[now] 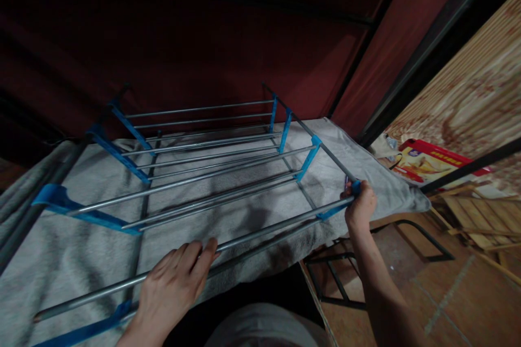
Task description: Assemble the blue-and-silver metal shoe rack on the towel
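Note:
A rack of metal tubes with blue plastic brackets [122, 146] lies on a grey cloth [240, 184]. My left hand [175, 282] wraps around the nearest metal tube [260, 232], left of its middle. That tube's left end sticks out free, above and apart from the blue bracket [81, 332] at the lower left. At the tube's right end, my right hand [360, 203] is closed around the blue bracket corner, where the tube meets it. The fingers hide the joint there. Several thinner tubes run between the brackets farther back.
Dark red panels [203, 43] in a black frame rise behind the cloth. To the right are a red and yellow box [431, 162], a black metal frame [427, 241] and wooden slats [480, 222] on the tiled floor.

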